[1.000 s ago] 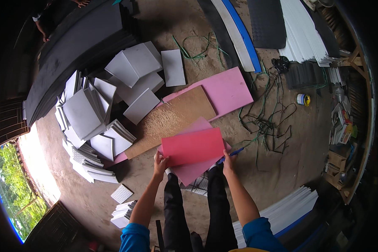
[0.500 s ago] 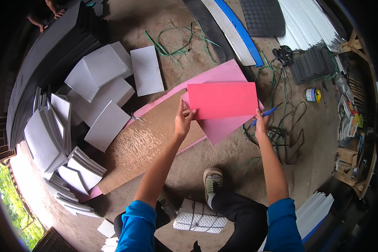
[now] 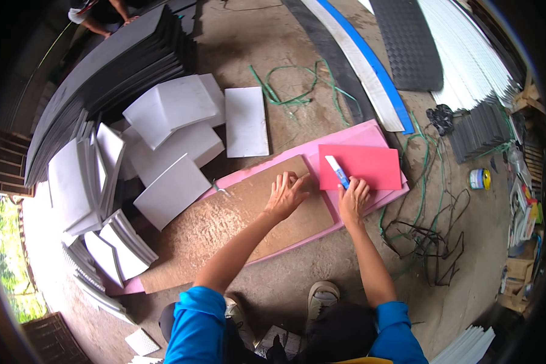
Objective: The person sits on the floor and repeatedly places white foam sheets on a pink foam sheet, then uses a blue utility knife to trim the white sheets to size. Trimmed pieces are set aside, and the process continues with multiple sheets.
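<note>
A slim blue-and-white pen-shaped tool point(image 3: 338, 172) is gripped in my right hand point(image 3: 354, 200), its white end pointing away from me over the red sheet point(image 3: 376, 164). Whether it is a marker or a cutter, I cannot tell. The red rectangle lies on the right end of a larger pink sheet point(image 3: 352, 137). My left hand point(image 3: 287, 195) is over the brown board point(image 3: 255, 233), fingers bent and somewhat apart, with nothing seen in them. That board rests on the pink sheet, left of the red one.
White foam pieces point(image 3: 170, 115) are heaped at the left, before a stack of dark sheets point(image 3: 103, 91). Tangled straps point(image 3: 431, 239) and a small yellow tin point(image 3: 480, 179) lie at right. Another person's hand point(image 3: 130, 20) touches the dark stack.
The red sheet, held up between both hands earlier, now lies on the pink sheet. My left hand has let it go. The tool has turned in my right hand to point away from me.
</note>
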Tool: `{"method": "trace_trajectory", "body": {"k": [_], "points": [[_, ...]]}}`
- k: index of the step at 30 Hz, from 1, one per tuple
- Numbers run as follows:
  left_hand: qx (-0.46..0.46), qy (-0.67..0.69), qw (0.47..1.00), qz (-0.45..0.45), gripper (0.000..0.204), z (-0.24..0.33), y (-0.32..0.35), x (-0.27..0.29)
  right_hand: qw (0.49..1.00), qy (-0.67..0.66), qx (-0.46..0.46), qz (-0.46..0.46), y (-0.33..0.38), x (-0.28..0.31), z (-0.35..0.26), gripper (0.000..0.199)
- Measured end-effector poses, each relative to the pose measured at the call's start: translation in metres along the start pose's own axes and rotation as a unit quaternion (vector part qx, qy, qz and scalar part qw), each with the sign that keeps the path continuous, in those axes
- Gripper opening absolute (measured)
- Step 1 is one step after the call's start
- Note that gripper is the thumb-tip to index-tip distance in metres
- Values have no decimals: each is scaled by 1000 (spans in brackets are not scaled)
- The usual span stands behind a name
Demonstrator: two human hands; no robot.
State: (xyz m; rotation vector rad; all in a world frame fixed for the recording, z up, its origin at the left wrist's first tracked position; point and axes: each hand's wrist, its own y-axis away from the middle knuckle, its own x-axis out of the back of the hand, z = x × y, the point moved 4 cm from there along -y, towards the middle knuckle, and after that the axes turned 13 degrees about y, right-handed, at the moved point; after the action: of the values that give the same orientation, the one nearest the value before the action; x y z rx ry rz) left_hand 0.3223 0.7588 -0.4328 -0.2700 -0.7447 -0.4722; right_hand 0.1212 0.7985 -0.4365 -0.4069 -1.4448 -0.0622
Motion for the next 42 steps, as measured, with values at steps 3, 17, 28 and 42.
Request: {"method": "trace_trajectory", "body": {"k": [3, 17, 28, 42], "points": [[0, -7, 999, -44, 49, -32, 67, 49, 999, 6, 31, 25, 6, -9, -1, 43], [216, 16, 972, 93, 37, -99, 343, 236, 878, -29, 318, -356, -9, 67, -73, 45], [235, 69, 878, 412, 75, -161, 295, 227, 799, -158, 527, -243, 44, 157, -226, 28], [214, 503, 747, 378, 59, -137, 226, 211, 589, -608, 27, -532, 36, 113, -252, 49]]}}
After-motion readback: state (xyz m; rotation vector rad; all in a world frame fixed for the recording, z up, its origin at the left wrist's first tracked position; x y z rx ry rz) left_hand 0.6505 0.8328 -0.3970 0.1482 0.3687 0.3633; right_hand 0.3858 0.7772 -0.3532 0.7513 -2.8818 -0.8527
